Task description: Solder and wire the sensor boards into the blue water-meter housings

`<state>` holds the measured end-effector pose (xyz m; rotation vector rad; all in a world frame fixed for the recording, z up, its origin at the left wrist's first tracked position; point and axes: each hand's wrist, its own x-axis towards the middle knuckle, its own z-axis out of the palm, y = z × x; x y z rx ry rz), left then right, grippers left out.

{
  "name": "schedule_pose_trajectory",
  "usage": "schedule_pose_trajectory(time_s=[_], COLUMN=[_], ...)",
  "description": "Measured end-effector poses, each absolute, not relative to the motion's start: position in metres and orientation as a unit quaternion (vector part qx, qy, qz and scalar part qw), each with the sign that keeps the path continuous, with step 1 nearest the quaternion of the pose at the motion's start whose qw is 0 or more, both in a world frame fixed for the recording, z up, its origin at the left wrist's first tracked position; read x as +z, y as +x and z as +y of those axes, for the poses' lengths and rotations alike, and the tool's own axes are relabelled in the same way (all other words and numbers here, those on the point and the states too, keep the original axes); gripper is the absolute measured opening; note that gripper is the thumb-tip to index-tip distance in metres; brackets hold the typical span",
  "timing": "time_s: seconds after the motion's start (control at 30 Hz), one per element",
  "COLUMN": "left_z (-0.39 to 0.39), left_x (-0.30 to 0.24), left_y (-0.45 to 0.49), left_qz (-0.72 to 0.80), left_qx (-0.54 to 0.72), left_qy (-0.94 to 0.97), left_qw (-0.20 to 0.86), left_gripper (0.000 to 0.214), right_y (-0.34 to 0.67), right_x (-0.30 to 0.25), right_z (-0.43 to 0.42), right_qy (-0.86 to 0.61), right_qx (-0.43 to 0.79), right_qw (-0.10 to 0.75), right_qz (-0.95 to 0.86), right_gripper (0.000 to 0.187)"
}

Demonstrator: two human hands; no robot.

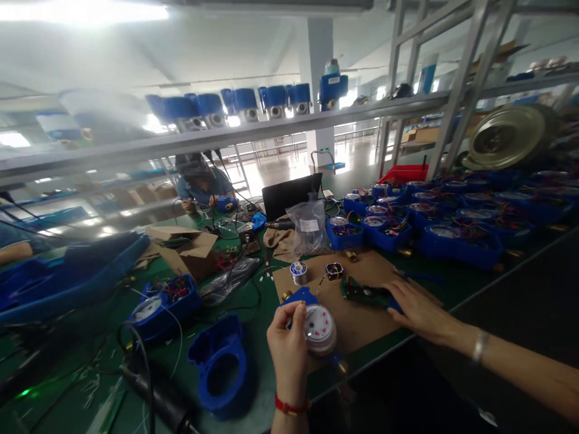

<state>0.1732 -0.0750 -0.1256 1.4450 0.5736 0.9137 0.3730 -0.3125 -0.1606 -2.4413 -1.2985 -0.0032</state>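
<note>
— Workshop bench first: what lies around the hands on your feed?

— From the left, I get a green mat (257, 319) crowded with parts. A black tool handle (158, 395) with its cord lies at the near edge. Behind it is an open meter case (158, 304) full of wires, and an empty blue housing (221, 361) crowds in just beside the left hand. Further back a cardboard box (190, 247) stands open, and a co-worker (201, 184) sits across the bench. In the middle, a cardboard sheet (362, 271) carries a solder spool (298, 272), with a plastic bag (310, 226) and a laptop (292, 196) behind. Rows of blue meters (452, 235) fill the right.

— And the hands?

— My left hand (287, 349) is curled closed, pinching the blue top of a round water meter (319, 328) at the sheet's near-left corner. I can't tell whether the meter rests there or is lifted. My right hand (418, 310) lies nearly flat, fingers stretched, fingertips touching the right end of a circuit board (364, 292) on the sheet, not gripping it.
</note>
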Motion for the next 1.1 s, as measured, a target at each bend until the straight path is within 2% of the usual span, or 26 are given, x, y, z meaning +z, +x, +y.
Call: schedule_pose_trajectory(time_s=[0.07, 0.13, 0.2, 0.27, 0.4, 0.73, 0.87, 1.0, 1.1], left_z=[-0.066, -0.058, -0.053, -0.049, -0.044, -0.051, -0.056, -0.057, -0.058], left_x=[-0.126, -0.123, -0.119, -0.114, -0.108, -0.092, -0.090, -0.096, -0.102], left_y=[0.172, 0.171, 0.172, 0.174, 0.178, 0.174, 0.169, 0.165, 0.163], left_qz=[0.256, 0.261, 0.264, 0.263, 0.264, 0.247, 0.239, 0.249, 0.257], left_qx=[0.368, 0.334, 0.304, 0.281, 0.260, 0.276, 0.284, 0.326, 0.368], left_qy=[0.624, 0.617, 0.615, 0.615, 0.634, 0.672, 0.696, 0.728, 0.741], left_qw=[0.641, 0.663, 0.678, 0.688, 0.679, 0.641, 0.614, 0.549, 0.499], left_gripper=[0.037, 0.037, 0.037, 0.036, 0.033, 0.028, 0.025, 0.021, 0.016], right_y=[0.358, 0.335, 0.312, 0.295, 0.288, 0.280, 0.275, 0.274, 0.279], right_x=[-0.159, -0.149, -0.132, -0.111, -0.078, -0.078, -0.060, -0.054, -0.072], right_z=[-0.312, -0.305, -0.289, -0.266, -0.223, -0.201, -0.202, -0.216, -0.234], right_qy=[-0.871, -0.809, -0.650, -0.556, -0.520, -0.540, -0.566, -0.490, -0.386], right_qx=[0.051, 0.197, 0.348, 0.385, 0.371, 0.403, 0.397, 0.468, 0.563], right_qw=[0.263, 0.472, 0.629, 0.695, 0.707, 0.651, 0.628, 0.661, 0.688], right_qz=[-0.411, -0.290, -0.244, -0.244, -0.303, -0.350, -0.358, -0.324, -0.248], right_gripper=[0.062, 0.066, 0.064, 0.059, 0.048, 0.056, 0.056, 0.041, 0.046])
